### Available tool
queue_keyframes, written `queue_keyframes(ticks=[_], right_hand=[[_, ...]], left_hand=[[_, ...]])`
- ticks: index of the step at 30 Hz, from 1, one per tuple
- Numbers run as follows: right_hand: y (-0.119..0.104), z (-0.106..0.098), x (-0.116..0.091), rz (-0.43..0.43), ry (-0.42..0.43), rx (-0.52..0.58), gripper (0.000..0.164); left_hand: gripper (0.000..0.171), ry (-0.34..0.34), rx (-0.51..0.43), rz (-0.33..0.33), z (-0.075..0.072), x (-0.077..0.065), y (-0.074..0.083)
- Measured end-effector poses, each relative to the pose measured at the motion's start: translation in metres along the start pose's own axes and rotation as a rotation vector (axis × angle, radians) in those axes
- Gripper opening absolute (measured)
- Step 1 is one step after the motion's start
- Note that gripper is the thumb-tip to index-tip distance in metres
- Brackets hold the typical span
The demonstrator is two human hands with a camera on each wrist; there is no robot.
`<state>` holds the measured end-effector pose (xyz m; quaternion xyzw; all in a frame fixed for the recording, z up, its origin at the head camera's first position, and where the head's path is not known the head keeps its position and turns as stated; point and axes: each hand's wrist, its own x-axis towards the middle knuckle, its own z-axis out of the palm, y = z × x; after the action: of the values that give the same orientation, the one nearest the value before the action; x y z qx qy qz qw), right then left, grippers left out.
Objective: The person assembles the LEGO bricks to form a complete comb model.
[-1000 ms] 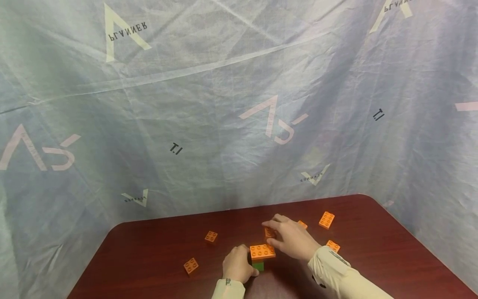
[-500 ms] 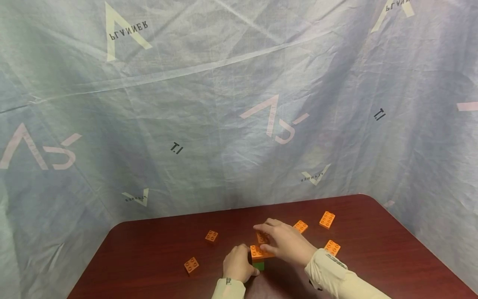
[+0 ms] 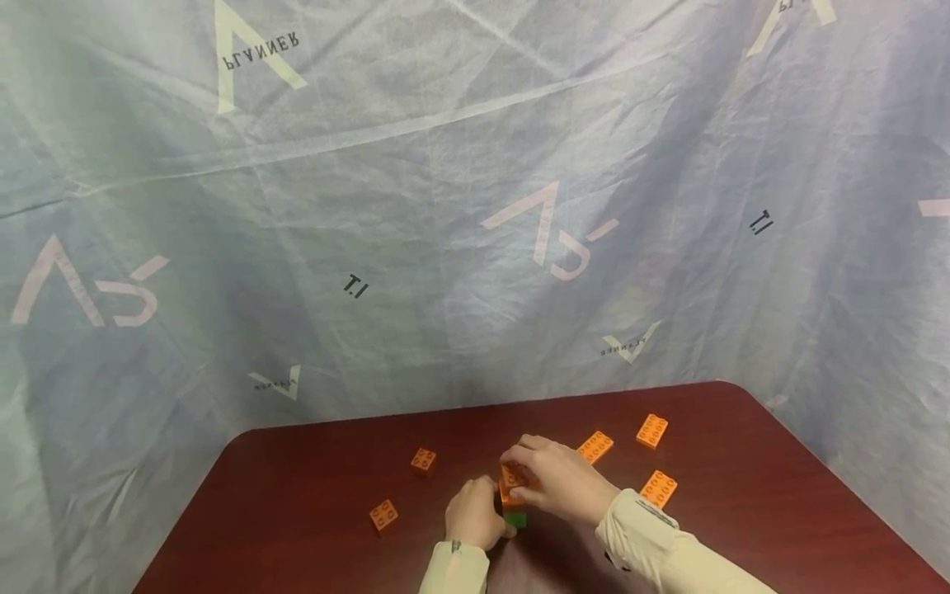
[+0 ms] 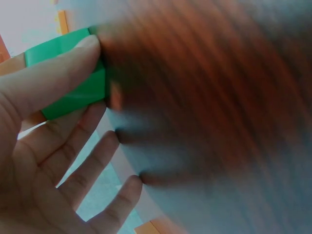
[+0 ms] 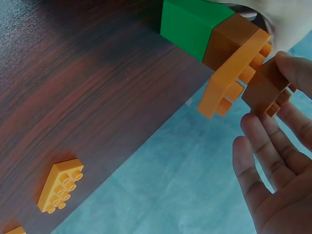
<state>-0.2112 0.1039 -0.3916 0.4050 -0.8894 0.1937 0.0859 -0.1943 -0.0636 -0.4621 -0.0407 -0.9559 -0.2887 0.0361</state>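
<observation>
My left hand (image 3: 472, 516) grips a small stack at its base; in the left wrist view the thumb lies across a green block (image 4: 87, 91). The right wrist view shows that stack sideways: green block, a darker orange block (image 5: 228, 41), then a thin, longer orange plate-like block (image 5: 235, 63) with studs. Between thumb and fingers, my right hand (image 3: 566, 478) pinches a four-stud dark orange block (image 5: 265, 87) right at the plate's studs. I cannot tell whether it is pressed on or only touching. In the head view the right hand hides part of the stack.
Two small orange blocks lie left on the dark red table (image 3: 312, 495), one nearer (image 3: 383, 516) and one farther (image 3: 424, 460). Right of the hands lie flat orange blocks: one by the right hand (image 3: 596, 447), one at the back (image 3: 652, 431), one near the sleeve (image 3: 658, 489). Grey cloth (image 3: 445, 247) hangs behind.
My right hand has moved left with the pinched block, from behind and right of the stack to over its top. My left hand keeps its grip. The head view has tilted slightly.
</observation>
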Motion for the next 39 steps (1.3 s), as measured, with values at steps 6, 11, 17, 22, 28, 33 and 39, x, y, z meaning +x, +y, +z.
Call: queue_keyframes(ticks=[6,11,17,22,28,33,39], right_hand=[[0.000,-0.002,0.006,-0.005,-0.022,-0.002,0.035],[0.002,-0.004,0.005,-0.016,-0.031,-0.006,0.034],[0.007,-0.008,0.001,-0.014,-0.032,-0.011,0.033],[0.009,-0.011,-0.003,-0.008,-0.039,0.004,0.032],[0.015,-0.018,-0.015,0.026,-0.028,0.003,0.031],[0.016,-0.020,-0.019,0.040,-0.015,-0.027,0.031],[0.011,-0.020,-0.016,0.062,-0.021,-0.047,0.032]], left_hand=[[0.051,0.010,0.039,-0.007,-0.002,0.002,0.003],[0.053,0.036,0.074,-0.013,0.000,0.004,0.008],[0.051,0.071,0.098,0.014,0.003,0.004,0.013],[0.048,0.069,0.124,0.013,0.008,0.006,0.018],[0.044,0.049,0.136,0.036,0.017,0.008,0.031],[0.042,0.036,0.133,0.057,0.018,0.007,0.036],[0.041,0.038,0.125,0.057,0.015,0.005,0.034]])
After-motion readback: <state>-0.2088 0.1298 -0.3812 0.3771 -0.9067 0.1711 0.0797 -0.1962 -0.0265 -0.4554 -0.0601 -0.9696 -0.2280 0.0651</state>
